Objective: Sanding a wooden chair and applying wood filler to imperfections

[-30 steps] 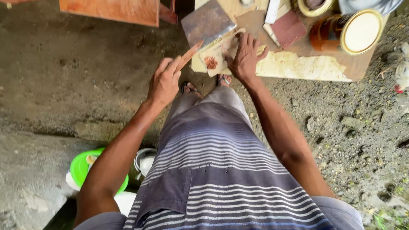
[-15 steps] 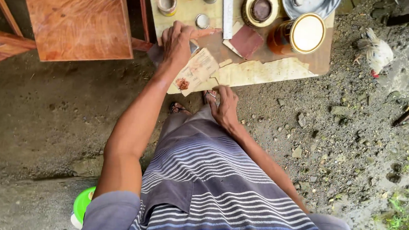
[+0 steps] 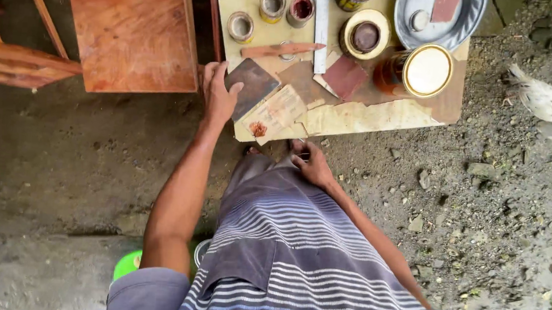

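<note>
Seemingly thin, light and bendy, a dark sandpaper sheet (image 3: 253,86) lies at the counter's (image 3: 380,117) near left edge. Left hand (image 3: 218,93) grips its left side, the natural hold. Right hand (image 3: 314,165), loosely curled and empty, rests below the near edge.

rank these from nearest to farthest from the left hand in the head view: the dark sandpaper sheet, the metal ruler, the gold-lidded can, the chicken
1. dark sandpaper sheet: touching the left hand, at the board's near left corner.
2. metal ruler: standing lengthwise mid-board, beyond the sheet.
3. gold-lidded can: lying on its side toward the board's right edge.
4. chicken: on the ground, right of the board.
</note>
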